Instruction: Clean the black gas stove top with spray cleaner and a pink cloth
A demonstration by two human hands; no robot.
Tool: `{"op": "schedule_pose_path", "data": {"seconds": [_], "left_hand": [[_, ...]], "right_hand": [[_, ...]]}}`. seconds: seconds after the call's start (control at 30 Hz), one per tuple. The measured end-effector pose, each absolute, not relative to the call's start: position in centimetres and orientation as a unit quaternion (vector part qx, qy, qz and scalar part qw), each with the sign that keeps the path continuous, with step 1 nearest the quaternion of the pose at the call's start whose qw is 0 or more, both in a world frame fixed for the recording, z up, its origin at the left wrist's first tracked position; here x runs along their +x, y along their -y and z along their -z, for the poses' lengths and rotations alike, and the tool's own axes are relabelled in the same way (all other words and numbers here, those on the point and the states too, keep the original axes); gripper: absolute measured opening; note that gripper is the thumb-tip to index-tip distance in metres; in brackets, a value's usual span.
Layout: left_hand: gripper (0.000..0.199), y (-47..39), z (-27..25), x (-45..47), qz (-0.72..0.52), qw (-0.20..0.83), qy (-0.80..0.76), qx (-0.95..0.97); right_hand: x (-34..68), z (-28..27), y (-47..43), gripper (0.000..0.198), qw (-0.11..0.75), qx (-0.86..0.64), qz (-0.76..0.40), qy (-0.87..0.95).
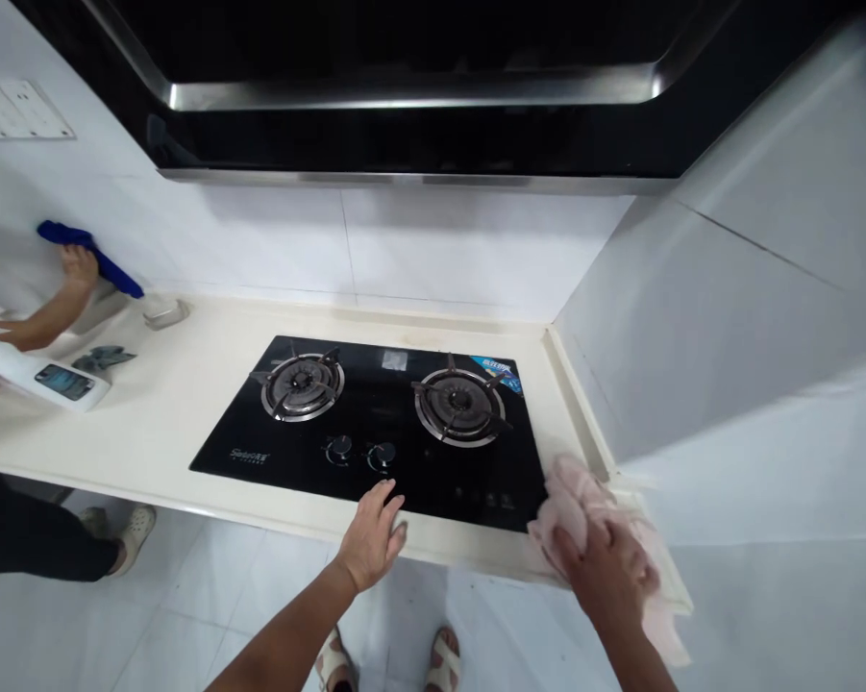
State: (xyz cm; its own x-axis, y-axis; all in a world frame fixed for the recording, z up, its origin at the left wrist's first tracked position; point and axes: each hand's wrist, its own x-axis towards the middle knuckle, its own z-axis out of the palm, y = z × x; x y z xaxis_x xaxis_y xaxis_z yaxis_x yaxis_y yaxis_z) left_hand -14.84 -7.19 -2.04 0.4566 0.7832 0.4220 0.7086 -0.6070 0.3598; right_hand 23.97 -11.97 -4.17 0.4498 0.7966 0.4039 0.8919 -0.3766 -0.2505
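My right hand (609, 577) presses a pink cloth (581, 495) onto the cream countertop at the front right corner of the gas stove. Part of the cloth hangs over the counter's edge, and its fingers are curled into the fabric. My left hand (371, 538) holds nothing; its fingers are a little apart, just over the counter's front edge below the knobs (383, 455). The black glass gas stove (382, 394) has two burners with pan supports, a left burner (301, 384) and a right burner (461, 404).
A black range hood (418, 135) overhangs the stove. Tiled walls stand behind and at right. On the left, a co-worker's hand (79, 264) holds a blue cloth (119, 277) on the wall. Nearby are a white bottle (43, 375), a clear dish (164, 313) and a grey rag (102, 358).
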Motion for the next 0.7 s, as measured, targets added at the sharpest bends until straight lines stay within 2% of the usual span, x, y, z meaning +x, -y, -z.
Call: {"op": "schedule_pose_path", "data": {"seconds": [0.13, 0.27, 0.4, 0.5, 0.6, 0.7], "left_hand": [[0.042, 7.1, 1.8, -15.2, -0.303, 0.138, -0.437, 0.836], [0.043, 8.0, 1.0, -16.7, -0.322, 0.19, -0.422, 0.826], [0.044, 10.6, 0.1, -21.5, -0.325, 0.192, -0.442, 0.813], [0.044, 12.9, -0.3, -27.4, -0.314, 0.162, -0.49, 0.797], [0.043, 14.3, -0.7, -33.5, -0.31, 0.114, -0.545, 0.771], [0.042, 14.3, -1.0, -38.0, -0.314, 0.077, -0.581, 0.747]], "right_hand": [[21.8, 4.7, 13.5, 0.061, 0.222, -0.85, 0.151, 0.454], [14.0, 4.1, 14.1, 0.058, 0.204, -0.838, 0.155, 0.482], [1.9, 3.0, 13.6, 0.042, 0.168, -0.779, 0.073, 0.6], [-8.7, 2.1, 11.7, 0.03, 0.196, -0.704, -0.028, 0.682], [-18.1, 1.1, 9.1, 0.029, 0.217, -0.591, -0.139, 0.764], [-23.8, -0.2, 6.5, 0.038, 0.194, -0.474, -0.195, 0.836]]}}
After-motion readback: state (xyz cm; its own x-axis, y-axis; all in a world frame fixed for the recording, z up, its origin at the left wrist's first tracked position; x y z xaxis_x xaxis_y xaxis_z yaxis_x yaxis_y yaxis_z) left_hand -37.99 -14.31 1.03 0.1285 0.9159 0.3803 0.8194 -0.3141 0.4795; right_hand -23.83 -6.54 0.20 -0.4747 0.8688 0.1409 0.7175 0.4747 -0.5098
